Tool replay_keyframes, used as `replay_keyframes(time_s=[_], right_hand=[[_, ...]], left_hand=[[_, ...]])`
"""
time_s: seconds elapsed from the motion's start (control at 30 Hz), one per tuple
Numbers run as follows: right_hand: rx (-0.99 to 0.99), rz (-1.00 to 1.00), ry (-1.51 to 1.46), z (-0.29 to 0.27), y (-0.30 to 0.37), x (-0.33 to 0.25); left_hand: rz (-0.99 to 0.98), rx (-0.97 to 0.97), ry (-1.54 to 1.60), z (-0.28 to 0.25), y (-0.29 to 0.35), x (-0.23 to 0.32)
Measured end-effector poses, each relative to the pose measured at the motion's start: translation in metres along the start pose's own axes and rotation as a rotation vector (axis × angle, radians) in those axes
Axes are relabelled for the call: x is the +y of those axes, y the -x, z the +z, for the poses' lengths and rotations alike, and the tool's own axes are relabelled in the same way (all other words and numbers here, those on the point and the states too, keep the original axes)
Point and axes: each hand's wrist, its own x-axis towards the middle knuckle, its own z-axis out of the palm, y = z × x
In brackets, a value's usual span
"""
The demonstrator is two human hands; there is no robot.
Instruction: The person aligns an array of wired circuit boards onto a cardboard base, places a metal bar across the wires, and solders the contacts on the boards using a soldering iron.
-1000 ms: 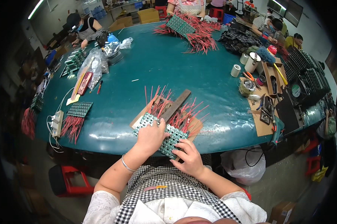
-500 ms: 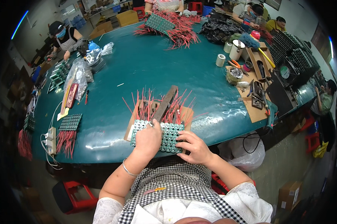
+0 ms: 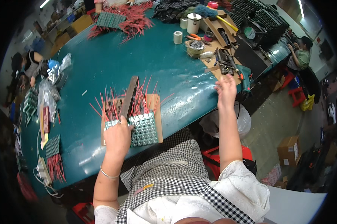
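A green panel of small circuit boards (image 3: 143, 128) lies on a piece of cardboard (image 3: 158, 123) near the table's front edge. Thin red wires (image 3: 143, 102) fan out from its far side. Across the wires rests a dark brown flat bar (image 3: 129, 97). My left hand (image 3: 117, 136) is closed round the bar's near end and presses on the panel's left part, hiding some of it. Out to the right, my right hand (image 3: 226, 91) holds nothing visible, its fingers apart. Just beyond its fingertips is a small dark metal tray (image 3: 225, 62) with metal pieces.
A green power tool (image 3: 244, 77) lies right of the tray. Orange-handled pliers (image 3: 195, 37), a tape roll (image 3: 178, 37) and a white canister (image 3: 193, 23) stand farther back. At left lie another wired panel (image 3: 53, 146) and a power strip (image 3: 44, 170). Other people sit around the table.
My right hand has left the panel and reached right toward the metal tray. My left hand stays on the bar. The whole view has swung to the right.
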Motion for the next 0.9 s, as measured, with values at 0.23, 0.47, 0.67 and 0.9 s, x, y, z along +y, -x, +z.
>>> replay_keyframes(time_s=[0.23,0.47,0.67,0.9], right_hand=[[-0.02,-0.115,-0.049,-0.03,-0.105,-0.003],[0.059,-0.315,0.322,-0.051,-0.091,-0.044],[-0.228,-0.346,0.101,-0.058,0.049,-0.067],[-0.588,-0.522,0.277,-0.052,0.134,-0.051]], left_hand=[[0.021,0.071,0.062,-0.007,-0.004,0.007],[0.115,0.291,0.532,-0.028,0.051,0.032],[0.398,-0.262,0.848,0.034,0.094,0.071],[0.569,-0.52,0.845,0.067,0.09,0.102]])
